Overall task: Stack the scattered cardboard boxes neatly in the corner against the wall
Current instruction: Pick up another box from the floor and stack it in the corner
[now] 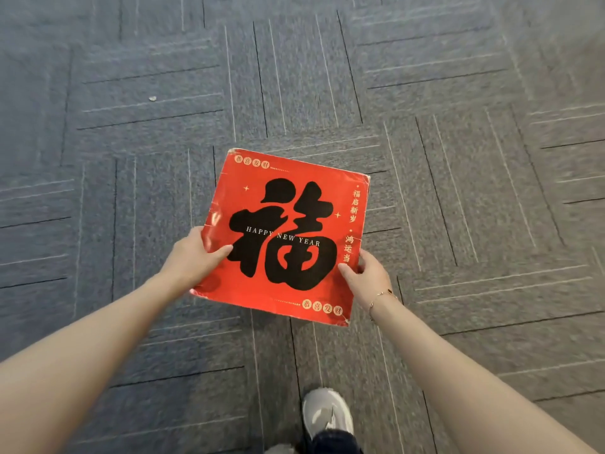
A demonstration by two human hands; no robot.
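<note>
A flat square red cardboard box (284, 234) with a large black Chinese character and "HAPPY NEW YEAR" printed on its top is held out in front of me above the floor. My left hand (193, 257) grips its left edge, thumb lying on the top face. My right hand (366, 276), with a thin bracelet at the wrist, grips its right edge near the lower corner, thumb on top. The box's corners look worn. No other boxes, wall or corner appear in the head view.
Grey-blue carpet tiles with line patterns (458, 158) cover the whole floor. A small pale scrap (152, 98) lies on the carpet at the upper left. My grey shoe (327, 414) stands on the floor below the box.
</note>
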